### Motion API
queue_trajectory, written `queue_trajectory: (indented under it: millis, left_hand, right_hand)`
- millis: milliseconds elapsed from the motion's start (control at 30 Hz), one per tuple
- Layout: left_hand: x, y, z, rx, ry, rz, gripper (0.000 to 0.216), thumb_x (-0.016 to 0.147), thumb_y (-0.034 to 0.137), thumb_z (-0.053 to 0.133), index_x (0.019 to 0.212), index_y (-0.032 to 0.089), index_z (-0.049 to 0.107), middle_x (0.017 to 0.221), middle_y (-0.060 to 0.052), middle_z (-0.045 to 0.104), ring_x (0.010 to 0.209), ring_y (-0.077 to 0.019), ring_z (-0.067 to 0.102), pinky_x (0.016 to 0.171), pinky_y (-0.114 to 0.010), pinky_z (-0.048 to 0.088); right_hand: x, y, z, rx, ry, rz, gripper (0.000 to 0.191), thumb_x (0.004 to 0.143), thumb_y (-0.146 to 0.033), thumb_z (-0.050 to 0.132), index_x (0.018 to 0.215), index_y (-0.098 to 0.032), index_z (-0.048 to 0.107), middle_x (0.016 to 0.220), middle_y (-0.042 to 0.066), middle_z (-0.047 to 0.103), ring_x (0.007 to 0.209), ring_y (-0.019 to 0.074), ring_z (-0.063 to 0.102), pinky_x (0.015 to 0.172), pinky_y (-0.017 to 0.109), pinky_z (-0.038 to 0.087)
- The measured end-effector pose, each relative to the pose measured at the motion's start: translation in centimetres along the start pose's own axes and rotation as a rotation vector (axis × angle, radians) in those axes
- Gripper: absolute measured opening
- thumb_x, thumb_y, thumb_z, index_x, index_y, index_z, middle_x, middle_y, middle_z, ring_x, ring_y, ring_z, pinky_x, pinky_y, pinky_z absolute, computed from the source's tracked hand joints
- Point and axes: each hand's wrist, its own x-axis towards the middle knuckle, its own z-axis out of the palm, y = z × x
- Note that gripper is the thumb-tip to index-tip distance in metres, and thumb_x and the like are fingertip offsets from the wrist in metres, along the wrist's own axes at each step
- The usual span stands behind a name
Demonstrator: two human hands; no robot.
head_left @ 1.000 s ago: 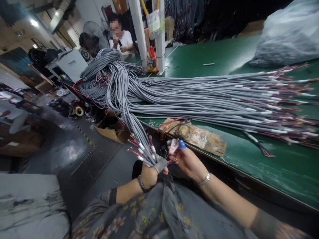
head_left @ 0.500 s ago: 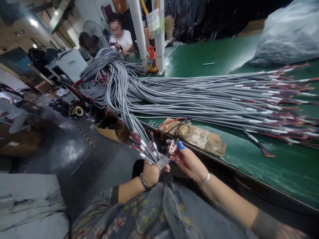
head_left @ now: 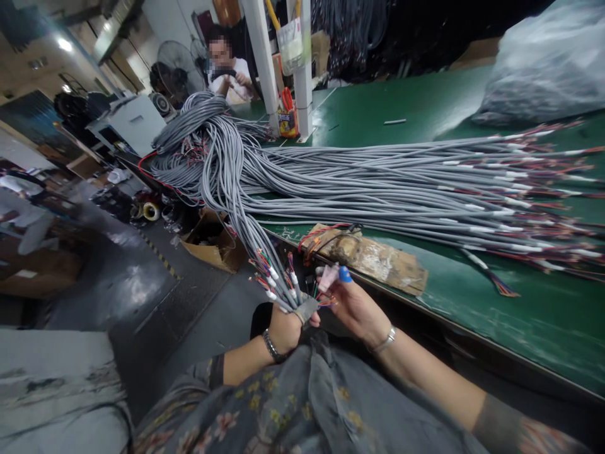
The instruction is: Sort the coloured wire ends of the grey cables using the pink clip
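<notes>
My left hand (head_left: 283,328) is closed around a bundle of grey cables (head_left: 278,287) whose stripped ends fan out in coloured wires above my fist. My right hand (head_left: 352,306) is right beside it, fingers pinched on the thin coloured wire ends (head_left: 326,299) of one cable; the fingertips wear pink and blue covers (head_left: 344,273). The held cables run up to a large heap of grey cables (head_left: 359,183) lying across the green table (head_left: 520,302).
A worn cardboard piece (head_left: 378,258) lies on the table's near edge. An open cardboard box (head_left: 212,243) sits on the floor below. A white post (head_left: 302,69) and a plastic-wrapped heap (head_left: 548,63) stand further back. Another person (head_left: 229,69) works at the far end.
My hands stay together with small shifts of the fingers on the wire ends. The person at the far end has moved their hands.
</notes>
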Motion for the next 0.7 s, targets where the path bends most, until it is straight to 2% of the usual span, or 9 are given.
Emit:
queue_trajectory:
  millis: [100, 200, 267, 433, 567, 633, 700]
  left_hand:
    - [-0.4, 0.5, -0.4, 0.051, -0.043, 0.022, 0.043, 0.071, 0.054, 0.066, 0.049, 0.017, 0.058, 0.048, -0.003, 0.059, 0.049, -0.0136, 0.057, 0.054, -0.027, 0.05]
    - [-0.6, 0.9, -0.7, 0.089, -0.056, 0.034, 0.046, 0.071, 0.056, 0.066, 0.049, 0.017, 0.058, 0.048, -0.003, 0.059, 0.048, -0.014, 0.057, 0.055, -0.028, 0.05]
    - [-0.7, 1.0, -0.8, 0.101, -0.066, 0.033, 0.046, 0.069, 0.057, 0.067, 0.049, 0.016, 0.057, 0.047, -0.003, 0.058, 0.048, -0.0139, 0.057, 0.054, -0.028, 0.05]
    - [-0.4, 0.8, -0.5, 0.114, -0.138, -0.013, 0.043, 0.062, 0.054, 0.074, 0.051, 0.016, 0.059, 0.047, -0.002, 0.057, 0.047, -0.0136, 0.056, 0.052, -0.027, 0.049]
    - [-0.1, 0.7, -0.3, 0.122, -0.245, -0.111, 0.039, 0.051, 0.047, 0.082, 0.053, 0.016, 0.059, 0.048, 0.001, 0.058, 0.044, -0.0113, 0.053, 0.049, -0.024, 0.048]
    - [0.0, 0.7, -0.4, 0.127, -0.285, -0.145, 0.038, 0.049, 0.045, 0.083, 0.053, 0.016, 0.058, 0.048, 0.002, 0.058, 0.042, -0.0103, 0.051, 0.047, -0.024, 0.047]
    - [0.0, 0.9, -0.5, 0.14, -0.285, -0.143, 0.039, 0.051, 0.046, 0.082, 0.05, 0.016, 0.057, 0.046, 0.002, 0.057, 0.042, -0.0103, 0.05, 0.047, -0.023, 0.046]
  right_hand:
    - [-0.5, -0.7, -0.3, 0.009, -0.052, 0.124, 0.042, 0.063, -0.062, 0.072, 0.075, -0.022, 0.069, 0.072, 0.002, 0.067, 0.061, 0.0134, 0.057, 0.057, 0.025, 0.046]
    - [-1.1, -1.3, -0.7, -0.099, -0.156, 0.25, 0.045, 0.06, -0.062, 0.075, 0.073, -0.02, 0.07, 0.069, 0.003, 0.066, 0.06, 0.0132, 0.057, 0.055, 0.025, 0.047]
    - [-1.5, -1.6, -0.9, -0.196, -0.213, 0.266, 0.043, 0.06, -0.058, 0.077, 0.073, -0.018, 0.069, 0.068, 0.004, 0.066, 0.061, 0.0138, 0.058, 0.055, 0.025, 0.046]
    - [-2.1, -1.6, -0.3, -0.364, -0.216, 0.163, 0.031, 0.061, -0.042, 0.082, 0.066, -0.017, 0.065, 0.06, 0.001, 0.064, 0.055, 0.0124, 0.056, 0.054, 0.025, 0.043]
    - [-2.5, -1.6, 0.5, -0.481, -0.296, 0.077, 0.029, 0.062, -0.044, 0.08, 0.065, -0.019, 0.066, 0.055, -0.001, 0.063, 0.052, 0.0151, 0.057, 0.056, 0.029, 0.046]
    - [-2.7, -1.7, 0.6, -0.55, -0.33, 0.022, 0.027, 0.063, -0.045, 0.079, 0.064, -0.02, 0.066, 0.054, -0.002, 0.062, 0.053, 0.0167, 0.057, 0.059, 0.031, 0.047]
    - [-3.0, -2.0, 0.5, -0.605, -0.305, -0.037, 0.028, 0.064, -0.046, 0.077, 0.064, -0.021, 0.066, 0.058, -0.001, 0.064, 0.058, 0.0173, 0.058, 0.063, 0.032, 0.048]
